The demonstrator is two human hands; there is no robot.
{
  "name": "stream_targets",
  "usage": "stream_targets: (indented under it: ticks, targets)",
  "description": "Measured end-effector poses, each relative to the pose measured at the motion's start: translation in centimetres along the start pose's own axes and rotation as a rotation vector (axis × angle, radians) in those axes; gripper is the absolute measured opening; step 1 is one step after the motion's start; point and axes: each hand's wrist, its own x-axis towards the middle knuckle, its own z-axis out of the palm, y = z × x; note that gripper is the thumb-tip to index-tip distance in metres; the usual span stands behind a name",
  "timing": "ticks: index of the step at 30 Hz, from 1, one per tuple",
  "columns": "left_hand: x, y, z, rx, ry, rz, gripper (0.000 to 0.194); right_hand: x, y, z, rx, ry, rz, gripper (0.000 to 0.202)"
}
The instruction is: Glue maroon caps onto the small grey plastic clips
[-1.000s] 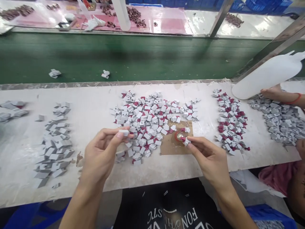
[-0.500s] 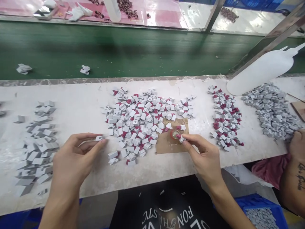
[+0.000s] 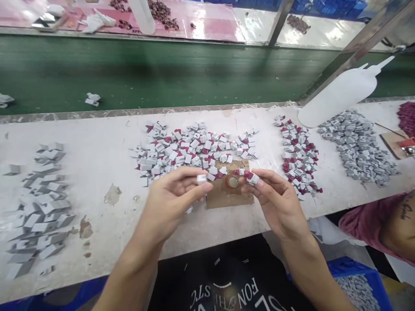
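Between the thumb and fingers of my left hand (image 3: 175, 196) is a small grey plastic piece (image 3: 201, 178). My right hand (image 3: 279, 201) pinches a grey-and-maroon plastic piece (image 3: 251, 177), its maroon end toward the left. The two pieces are apart, held over a brown cardboard square (image 3: 223, 201). On the cardboard sits a small round red-rimmed cap (image 3: 232, 181), with a few grey and maroon pieces at its back edge. Behind my left hand spreads a pile of grey-and-maroon pieces (image 3: 181, 149), partly hidden by that hand.
Loose grey pieces (image 3: 48, 207) lie at the left. To the right are another grey-and-maroon pile (image 3: 298, 155), a grey pile (image 3: 359, 151) and a leaning white squeeze bottle (image 3: 339, 97). A green belt (image 3: 194, 73) runs behind. Another person's arm (image 3: 397, 229) shows at the right edge.
My left hand has moved right with its grey piece, close to my right hand. My right hand has lifted its piece away from the cap and turned it. The view has shifted slightly right.
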Motion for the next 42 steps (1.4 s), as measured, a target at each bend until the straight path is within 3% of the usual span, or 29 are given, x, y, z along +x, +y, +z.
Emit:
stream_targets:
  ticks: [4,8,11,15,19,27,36,42]
  targets:
    - [1.0,1.1,4.1,-0.107,-0.154,-0.013,0.027,0.3,-0.6,0.0,0.087,-0.013,0.066,0.028]
    - [1.2,0.9,5.6,-0.173,-0.168,-0.019,0.026,0.4,-0.6,-0.7,0.135,-0.021,0.088,0.027]
    - [1.1,0.6,5.6,-0.131,-0.162,-0.011,0.026,0.2,-0.2,-1.2,0.093,0.013,0.023,0.018]
    - [0.8,0.1,4.5,-0.013,0.009,-0.009,0.027,-0.5,0.7,-1.1,-0.222,0.091,-0.137,0.011]
    - [0.5,-0.8,3.4,0.039,0.100,-0.009,0.025,-1.1,1.6,-0.9,-0.390,0.046,-0.178,0.015]
    - [-0.1,-1.2,3.9,-0.002,0.037,-0.010,0.028,-1.0,2.1,-0.6,-0.453,0.028,-0.239,0.020]
    - [0.3,-0.6,5.9,-0.250,-0.184,-0.048,0.021,-0.2,0.7,-0.7,0.058,-0.019,-0.029,0.012]
    - [0.5,-0.8,6.5,-0.295,-0.238,-0.025,0.018,-0.1,0.7,-0.5,0.077,0.000,-0.011,0.016]
